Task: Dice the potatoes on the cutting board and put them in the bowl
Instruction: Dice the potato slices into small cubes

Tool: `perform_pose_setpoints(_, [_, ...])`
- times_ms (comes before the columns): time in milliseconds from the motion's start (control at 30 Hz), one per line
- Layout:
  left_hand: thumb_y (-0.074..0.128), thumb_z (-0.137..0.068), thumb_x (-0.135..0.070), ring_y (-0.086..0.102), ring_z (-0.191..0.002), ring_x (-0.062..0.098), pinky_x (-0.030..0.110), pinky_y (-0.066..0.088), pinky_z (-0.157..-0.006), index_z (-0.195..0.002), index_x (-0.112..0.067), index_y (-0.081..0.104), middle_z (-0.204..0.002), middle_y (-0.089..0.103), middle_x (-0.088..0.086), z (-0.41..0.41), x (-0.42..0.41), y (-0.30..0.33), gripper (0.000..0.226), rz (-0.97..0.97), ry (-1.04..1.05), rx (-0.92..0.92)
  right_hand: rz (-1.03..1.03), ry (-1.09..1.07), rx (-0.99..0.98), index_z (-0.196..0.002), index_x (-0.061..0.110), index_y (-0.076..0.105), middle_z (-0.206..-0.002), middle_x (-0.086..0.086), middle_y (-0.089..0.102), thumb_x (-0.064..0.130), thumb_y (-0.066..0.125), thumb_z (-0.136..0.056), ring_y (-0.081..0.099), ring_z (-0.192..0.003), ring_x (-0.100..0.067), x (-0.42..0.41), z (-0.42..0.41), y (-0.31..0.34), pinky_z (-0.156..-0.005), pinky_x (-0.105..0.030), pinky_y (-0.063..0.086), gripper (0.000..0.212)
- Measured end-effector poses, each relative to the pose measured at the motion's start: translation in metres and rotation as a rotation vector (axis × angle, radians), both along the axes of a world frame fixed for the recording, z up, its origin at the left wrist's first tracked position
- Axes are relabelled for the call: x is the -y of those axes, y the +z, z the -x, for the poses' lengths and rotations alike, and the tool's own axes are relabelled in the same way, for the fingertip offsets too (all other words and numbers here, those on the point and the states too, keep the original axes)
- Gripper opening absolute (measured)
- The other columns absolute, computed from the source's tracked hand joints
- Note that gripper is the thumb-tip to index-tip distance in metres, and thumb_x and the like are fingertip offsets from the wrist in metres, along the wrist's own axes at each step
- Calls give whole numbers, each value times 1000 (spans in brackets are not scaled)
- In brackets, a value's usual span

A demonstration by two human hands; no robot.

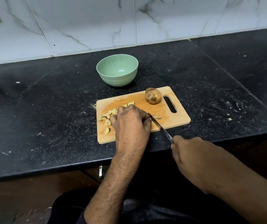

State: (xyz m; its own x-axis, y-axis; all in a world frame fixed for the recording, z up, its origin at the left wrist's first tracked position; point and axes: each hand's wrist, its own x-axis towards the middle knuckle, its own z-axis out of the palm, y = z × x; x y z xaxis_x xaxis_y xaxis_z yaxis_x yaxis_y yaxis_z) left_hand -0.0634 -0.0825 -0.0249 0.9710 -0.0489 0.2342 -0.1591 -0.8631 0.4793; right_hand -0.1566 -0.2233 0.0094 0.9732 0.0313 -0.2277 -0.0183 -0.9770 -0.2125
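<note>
Setting: We see a black speckled stone counter (48,97) running under a white marble-veined tile wall (81,21).
Right hand: The right hand (192,159) is curled round a knife handle, which it hides from us, just off the counter's near edge.
Knife: The knife (162,129) runs from that grip up and to the left, its blade crossing the near edge of the board; the tip goes under the left hand, so we cannot see where it ends.
Left hand: Just left of the blade, the left hand (130,119) lies knuckles-up on the board with fingers bent down; whatever is beneath it is hidden, and we cannot tell whether it grips anything.
Diced pieces: Pale diced potato pieces (107,122) lie scattered left of and beyond the left hand, some touching its fingers.
Scraps: A few thin potato scraps (157,117) sit just right of the blade.
Cutting board: The wooden cutting board (174,122) lies under both, handle slot to the right.
Whole potato: A whole unpeeled potato (153,98) rests beyond the blade, beside the slot.
Bowl: A pale green bowl (117,70) stands farther off on the counter, just past the board's far edge, with no potato in it.
</note>
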Motion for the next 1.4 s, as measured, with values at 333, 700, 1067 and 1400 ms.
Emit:
perform_pose_setpoints(333, [62, -95, -33, 28, -100, 6, 32, 16, -83, -108, -32, 73, -109, 57, -15, 3, 3, -8, 17, -22, 7, 99, -109, -139, -20, -80, 28, 42, -65, 1, 58, 52, 24, -102, 56, -44, -9, 19, 23, 17, -57, -28, 53, 37])
perform_pose_setpoints(700, [65, -93, -39, 36, -102, 8, 31, 17, -81, -99, -32, 75, -103, 58, -17, 1, -31, -8, 13, 106, 36, 212, -150, -114, 75, -81, 29, 39, -69, 3, 57, 49, 22, -105, 52, -51, -6, -8, -6, -17, -59, -31, 50, 35])
perform_pose_setpoints(1067, [71, -80, -61, 34, -124, 12, 35, 25, -97, -129, -36, 63, -135, 46, -12, 6, -65, -15, 56, 37, 16, 111, -103, -33, 81, -104, 24, 50, -77, 4, 57, 46, 25, -106, 57, -65, -16, -50, -35, -11, -66, -35, 51, 34])
perform_pose_setpoints(1400, [70, -86, -51, 38, -116, 6, 29, 23, -90, -125, -31, 66, -123, 52, -16, 2, -59, -16, 44, 144, -31, 190, -15, -63, 162, -105, 28, 46, -73, 5, 45, 51, 26, -105, 46, -73, -21, -52, -32, 3, -66, -35, 39, 30])
